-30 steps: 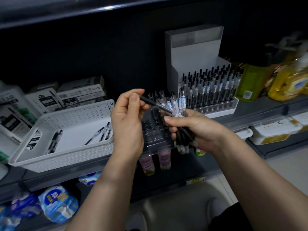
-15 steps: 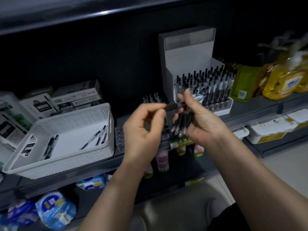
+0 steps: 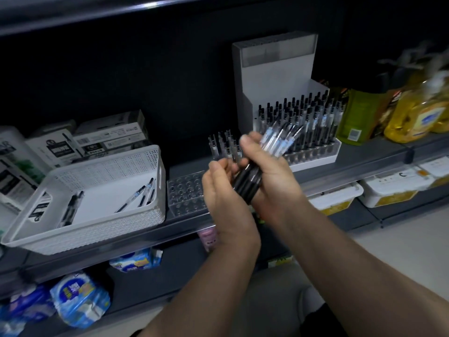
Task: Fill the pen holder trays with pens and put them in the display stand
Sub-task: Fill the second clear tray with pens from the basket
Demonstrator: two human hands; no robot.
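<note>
Pen bundle (image 3: 247, 183): held above clear pen holder tray (image 3: 184, 190).
Right hand (image 3: 274, 176): fingers clamped round bundle.
Left hand (image 3: 223, 200): fingertips at bundle's black ends; pinch unclear.
Handling: probably light, stiff, slick; take one pen by its black end.

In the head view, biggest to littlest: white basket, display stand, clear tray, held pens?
1. white basket, though it is nearest
2. display stand
3. held pens and clear tray: unsure, the left hand hides part of the tray
</note>
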